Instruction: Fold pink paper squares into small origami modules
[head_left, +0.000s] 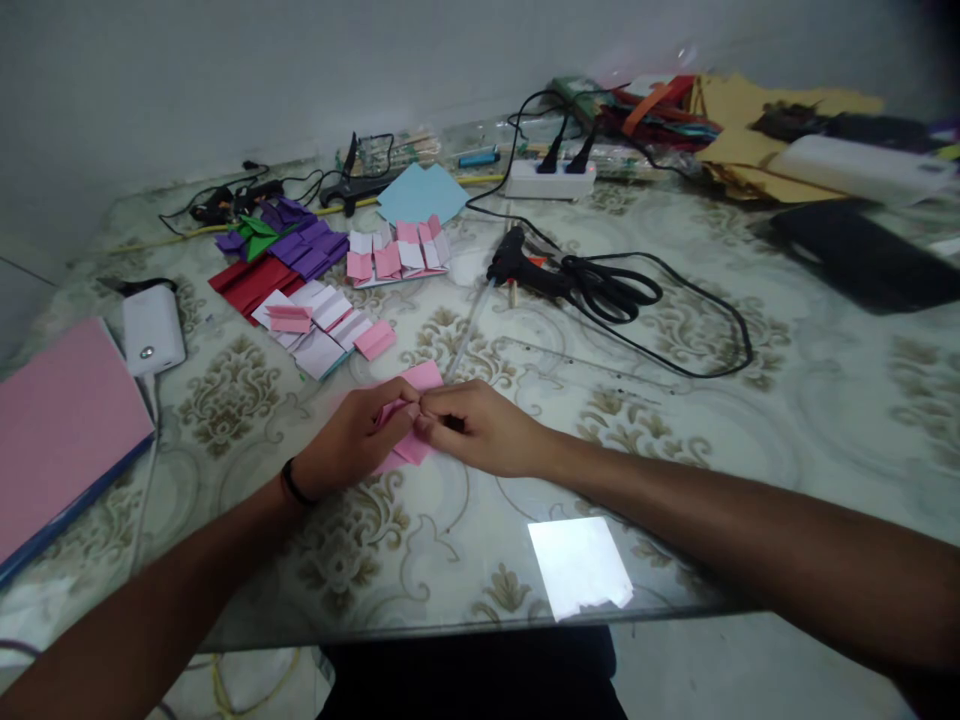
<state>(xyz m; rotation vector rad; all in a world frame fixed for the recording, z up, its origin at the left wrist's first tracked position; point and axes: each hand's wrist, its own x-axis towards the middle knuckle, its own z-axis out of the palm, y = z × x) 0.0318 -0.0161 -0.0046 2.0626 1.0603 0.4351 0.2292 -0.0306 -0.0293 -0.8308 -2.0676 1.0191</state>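
Both hands meet over pink paper (426, 377) near the front middle of the table. My left hand (358, 432), with a dark band at the wrist, is closed on the paper's left side, thumb and forefinger pinching. My right hand (484, 425) pinches at the paper's right side, its fingertips touching those of the left. The hands hide much of the paper, so its folds are hard to make out. Just beyond lie folded white and pink paper pieces (322, 325), with a glue gun (517, 262) farther right, its nozzle toward me.
A white square sheet (580, 563) lies near the front edge. Left are a power bank (153, 330) and a pink paper stack (64, 430). Folded purple paper (311, 245), light blue sheets (422, 193), a power strip (551, 180), a ruler (592, 365) and a black pouch (862, 255) lie beyond.
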